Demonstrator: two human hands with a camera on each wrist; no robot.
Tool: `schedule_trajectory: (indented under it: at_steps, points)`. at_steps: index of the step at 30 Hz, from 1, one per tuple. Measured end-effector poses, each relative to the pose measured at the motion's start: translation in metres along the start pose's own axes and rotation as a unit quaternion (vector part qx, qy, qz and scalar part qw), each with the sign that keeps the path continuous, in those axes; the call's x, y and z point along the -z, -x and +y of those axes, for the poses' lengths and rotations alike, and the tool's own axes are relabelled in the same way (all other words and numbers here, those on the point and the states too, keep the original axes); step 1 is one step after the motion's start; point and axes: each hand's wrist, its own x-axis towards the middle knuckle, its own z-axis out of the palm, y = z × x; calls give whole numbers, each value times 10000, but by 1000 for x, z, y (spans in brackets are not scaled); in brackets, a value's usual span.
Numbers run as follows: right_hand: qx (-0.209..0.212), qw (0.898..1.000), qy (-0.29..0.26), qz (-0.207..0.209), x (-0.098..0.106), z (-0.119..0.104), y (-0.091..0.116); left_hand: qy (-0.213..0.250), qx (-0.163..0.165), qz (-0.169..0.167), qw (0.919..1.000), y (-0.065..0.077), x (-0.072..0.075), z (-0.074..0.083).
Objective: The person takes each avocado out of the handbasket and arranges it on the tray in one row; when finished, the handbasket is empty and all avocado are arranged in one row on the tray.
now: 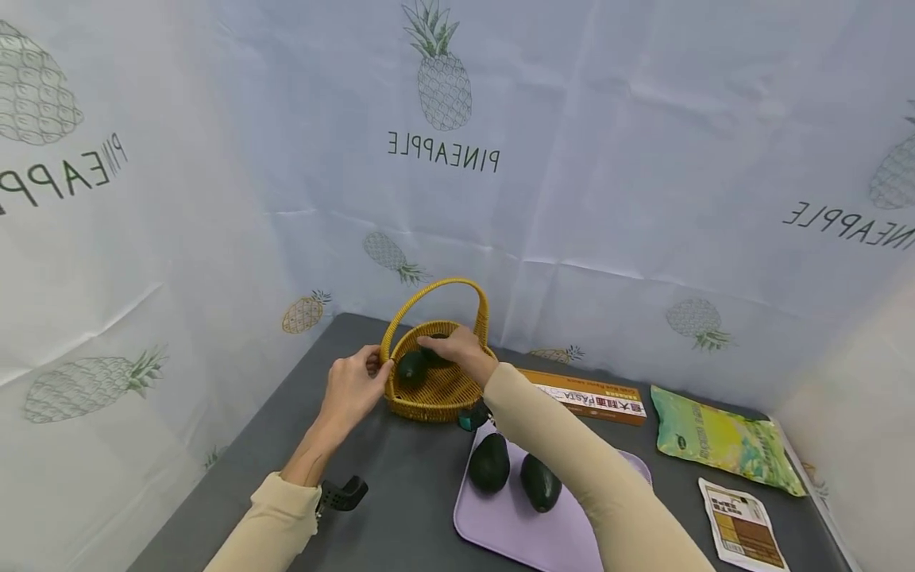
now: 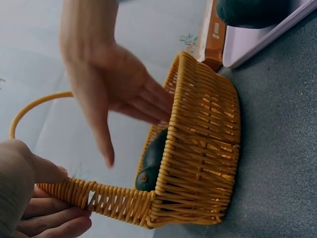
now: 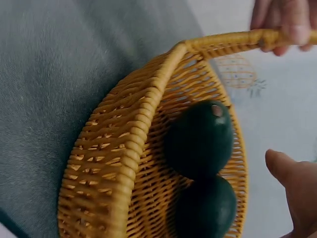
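My left hand (image 1: 353,385) holds the handle of a yellow woven basket (image 1: 429,411) near its base, fingers on one side and thumb on the other in the left wrist view. Two dark green avocados lie inside: one avocado (image 3: 200,139) toward the handle end, the other avocado (image 3: 205,210) against it. Over the basket reaches my right hand (image 1: 461,347), its fingers straight and thumb spread; the left wrist view shows the fingertips inside the rim, close over the avocados. Nothing is gripped in that hand.
A lilac tray (image 1: 500,524) with two more avocados (image 1: 489,463) stands on the grey table, partly hidden by my right sleeve. Behind it lies an orange pasta box (image 1: 608,400). Farther right are a green-yellow bag (image 1: 722,437) and a white-brown packet (image 1: 743,524). Pineapple-print cloth encloses the table.
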Motion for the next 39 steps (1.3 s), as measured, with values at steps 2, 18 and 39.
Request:
schedule_trajectory:
  at_steps: [2, 18, 39]
  points:
    - [100, 9996, 207, 131, -7, 0, -4, 14, -13, -15, 10000, 0, -2, 1]
    - [54, 9961, 736, 480, -19, -2, -17, -134, 6, 24, 9999, 2, -2, 5]
    - [151, 9989, 362, 255, -22, 8, -28, -239, -40, 22, 9997, 1, -3, 5]
